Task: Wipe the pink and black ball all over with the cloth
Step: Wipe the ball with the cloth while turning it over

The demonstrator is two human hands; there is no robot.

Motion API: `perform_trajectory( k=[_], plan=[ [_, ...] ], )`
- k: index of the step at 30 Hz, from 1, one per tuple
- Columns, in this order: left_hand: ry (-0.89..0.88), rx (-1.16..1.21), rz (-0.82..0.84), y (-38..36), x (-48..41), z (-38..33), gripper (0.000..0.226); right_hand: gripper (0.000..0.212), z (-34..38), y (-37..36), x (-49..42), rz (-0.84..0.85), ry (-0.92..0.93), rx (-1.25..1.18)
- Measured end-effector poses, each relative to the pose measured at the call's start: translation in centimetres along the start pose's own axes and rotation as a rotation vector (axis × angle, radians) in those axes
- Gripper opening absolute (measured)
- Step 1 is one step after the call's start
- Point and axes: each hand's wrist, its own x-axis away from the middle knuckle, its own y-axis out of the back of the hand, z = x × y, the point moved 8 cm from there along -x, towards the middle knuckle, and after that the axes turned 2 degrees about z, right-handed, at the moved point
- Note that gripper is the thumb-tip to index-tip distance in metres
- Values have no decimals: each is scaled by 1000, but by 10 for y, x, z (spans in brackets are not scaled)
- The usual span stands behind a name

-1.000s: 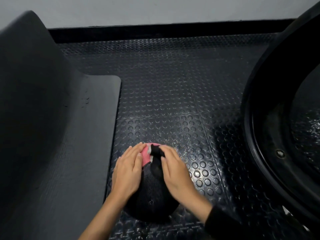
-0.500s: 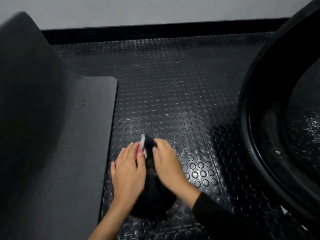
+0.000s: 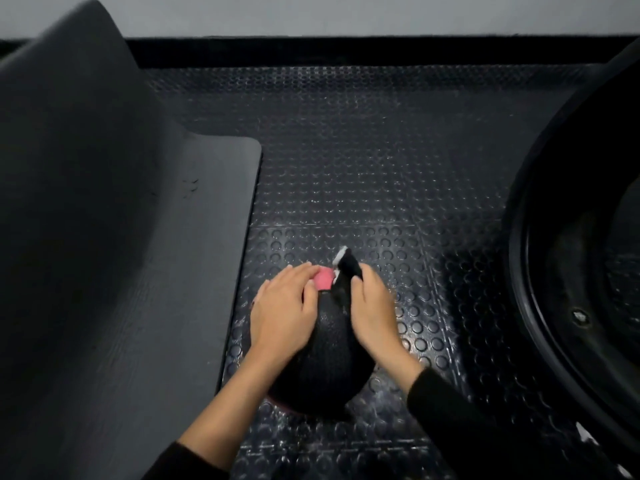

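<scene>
The pink and black ball (image 3: 329,355) sits on the studded rubber floor, low in the middle of the view. Its near side is black and a pink patch shows at the top. My left hand (image 3: 284,313) rests on the ball's upper left side with the fingers laid flat. My right hand (image 3: 372,313) presses the black cloth (image 3: 346,271) against the ball's upper right side. The cloth's end, with a white edge, sticks out beyond my fingertips. The far side of the ball is hidden.
A dark foam mat (image 3: 166,271) with a raised curved back lies to the left, its edge close to the ball. A large black round tub (image 3: 568,237) fills the right side. The studded floor (image 3: 363,161) runs back to a black skirting and grey wall.
My right hand with the cloth has slid back and forth over the ball's top, and more of the pink patch shows now. My left hand has stayed on the left side.
</scene>
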Motion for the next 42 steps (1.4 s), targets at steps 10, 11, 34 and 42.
perform_trajectory(
  k=[10,11,34,42],
  plan=[
    [-27,-10,-29,5,11,-4,46,21,6,-10,-22,116,3,69],
    [-13,-17,-25,4,11,-3,49,23,9,-9,-15,95,35,79],
    [-12,-54,-89,0,42,1,65,25,25,-24,-21,271,96,127],
    [-39,62,-5,-5,6,-11,56,38,37,-3,29,28,317,104]
  ],
)
